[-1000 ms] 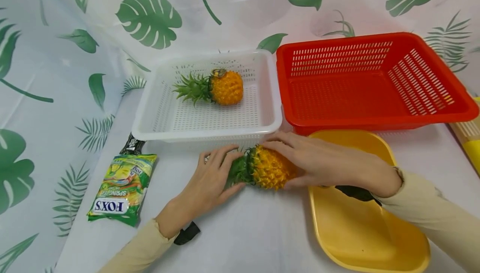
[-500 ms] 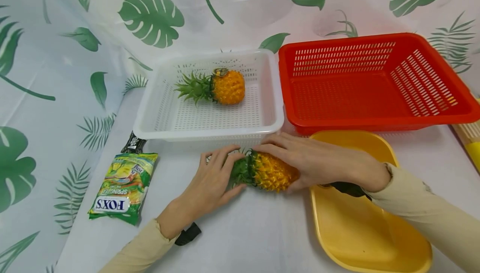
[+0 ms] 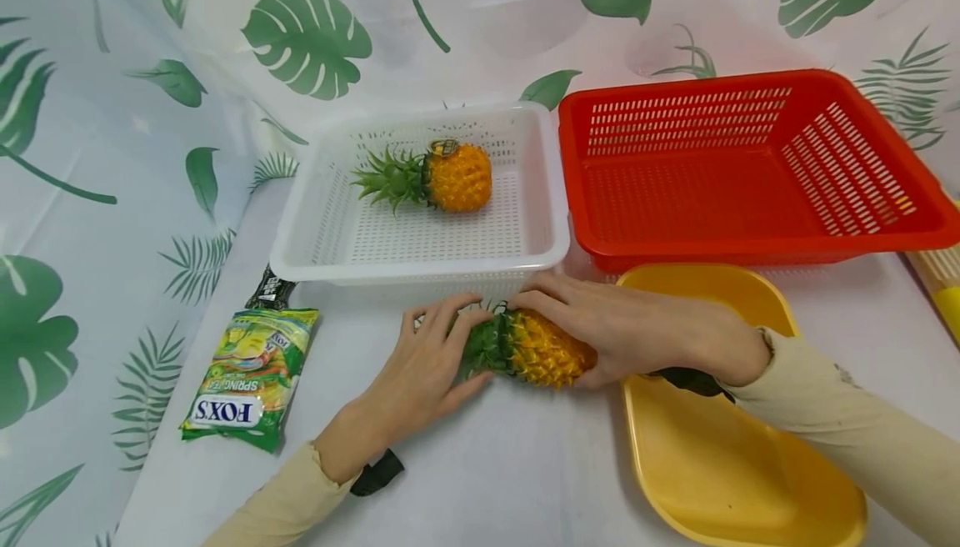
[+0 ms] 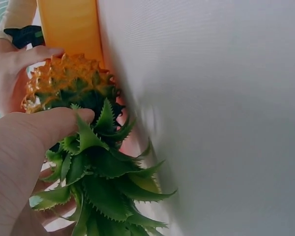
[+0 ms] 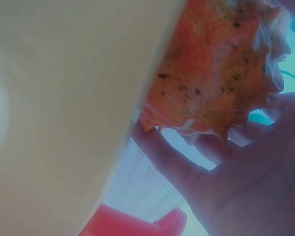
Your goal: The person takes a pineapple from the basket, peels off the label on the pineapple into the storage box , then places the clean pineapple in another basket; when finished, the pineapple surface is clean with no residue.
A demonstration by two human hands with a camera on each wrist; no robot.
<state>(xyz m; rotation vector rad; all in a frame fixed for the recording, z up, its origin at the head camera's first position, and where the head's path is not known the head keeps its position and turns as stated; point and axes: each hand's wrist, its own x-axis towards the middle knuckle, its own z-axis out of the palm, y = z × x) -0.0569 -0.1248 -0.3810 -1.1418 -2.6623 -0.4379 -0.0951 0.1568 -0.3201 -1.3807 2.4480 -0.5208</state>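
A small orange pineapple (image 3: 547,348) with a green leafy crown lies on its side on the white tablecloth, crown to the left. Around the crown curl the fingers of my left hand (image 3: 423,363); in the left wrist view its thumb (image 4: 64,120) presses near the base of the leaves (image 4: 105,184). My right hand (image 3: 611,322) grips the fruit's rounded end from behind and the right, its palm hiding part of it. The right wrist view shows the speckled orange underside (image 5: 211,69) close up, fingers alongside it. A second pineapple (image 3: 459,178) lies in the white basket (image 3: 420,268).
A red basket (image 3: 697,243) stands beside the white one at the back. The yellow tub (image 3: 720,464) sits at the right, under my right forearm. At the left lie a green FOX'S candy bag (image 3: 243,376) and a small black packet (image 3: 270,288). A leaf-print curtain hangs behind.
My right hand and wrist have shifted slightly left, and the held pineapple's rounded end has turned a little toward me. My left hand stays at the crown.
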